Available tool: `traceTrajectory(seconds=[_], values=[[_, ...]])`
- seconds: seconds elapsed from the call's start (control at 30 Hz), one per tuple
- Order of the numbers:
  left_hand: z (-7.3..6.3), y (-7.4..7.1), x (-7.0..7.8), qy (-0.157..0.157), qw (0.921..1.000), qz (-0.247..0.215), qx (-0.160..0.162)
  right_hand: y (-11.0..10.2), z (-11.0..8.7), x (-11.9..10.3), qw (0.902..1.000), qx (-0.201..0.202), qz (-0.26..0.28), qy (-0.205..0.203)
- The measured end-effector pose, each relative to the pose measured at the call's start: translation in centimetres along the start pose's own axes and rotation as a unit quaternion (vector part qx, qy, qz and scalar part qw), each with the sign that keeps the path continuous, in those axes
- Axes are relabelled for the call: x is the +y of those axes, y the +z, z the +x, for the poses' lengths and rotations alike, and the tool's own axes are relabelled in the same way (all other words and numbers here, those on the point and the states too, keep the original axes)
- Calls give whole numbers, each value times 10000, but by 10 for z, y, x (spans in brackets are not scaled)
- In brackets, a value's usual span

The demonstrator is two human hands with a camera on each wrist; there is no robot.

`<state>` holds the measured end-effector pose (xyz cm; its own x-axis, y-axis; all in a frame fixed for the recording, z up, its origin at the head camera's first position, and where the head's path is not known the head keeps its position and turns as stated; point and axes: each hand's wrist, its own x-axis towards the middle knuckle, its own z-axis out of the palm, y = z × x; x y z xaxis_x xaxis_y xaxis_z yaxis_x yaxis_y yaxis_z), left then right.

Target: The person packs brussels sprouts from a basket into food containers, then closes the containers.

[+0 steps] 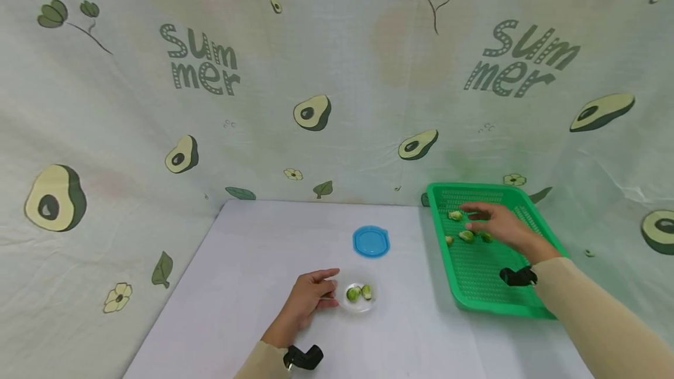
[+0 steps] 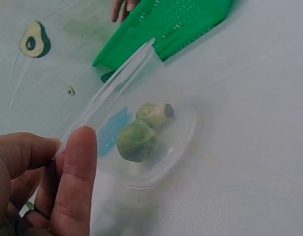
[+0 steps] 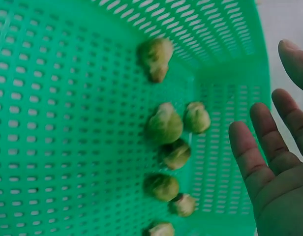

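Observation:
My left hand (image 1: 310,298) pinches the rim of a small clear plastic tub (image 2: 183,152) between thumb and fingers. Two green Brussels sprouts (image 2: 136,141) lie inside the tub, side by side. Over the green basket (image 1: 449,271), my right hand (image 1: 497,227) hovers with its fingers spread and nothing in its grasp. Several Brussels sprouts (image 3: 165,125) lie scattered on the basket floor below that hand; in the right wrist view they sit to the left of the fingertips.
A blue lid (image 1: 371,241) lies flat on the white tabletop (image 1: 263,250), just behind the tub. The basket stands at the right, near the back. An avocado-print cloth (image 1: 363,75) hangs behind and along the sides.

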<state>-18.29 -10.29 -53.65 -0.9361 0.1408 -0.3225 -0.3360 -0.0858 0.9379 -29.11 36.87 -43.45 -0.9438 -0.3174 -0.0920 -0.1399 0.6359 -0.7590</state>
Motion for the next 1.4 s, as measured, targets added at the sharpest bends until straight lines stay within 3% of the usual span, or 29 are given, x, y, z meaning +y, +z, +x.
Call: traceTrajectory(seconds=[0.47,0.67,0.97,1.2,1.4], values=[[-2,1,0,44,10000,-23,-22,2,8,46,9987,-394,188,262],[-2,2,0,22,10000,8,15,10,8,52,9985,-465,144,253],[-3,2,1,-26,9999,48,94,16,9,58,9998,-91,-95,148],[-2,0,1,-24,9999,51,137,24,13,63,9987,-327,-394,75],[-1,-1,0,-19,9999,44,141,31,20,63,9987,-248,-451,58]])
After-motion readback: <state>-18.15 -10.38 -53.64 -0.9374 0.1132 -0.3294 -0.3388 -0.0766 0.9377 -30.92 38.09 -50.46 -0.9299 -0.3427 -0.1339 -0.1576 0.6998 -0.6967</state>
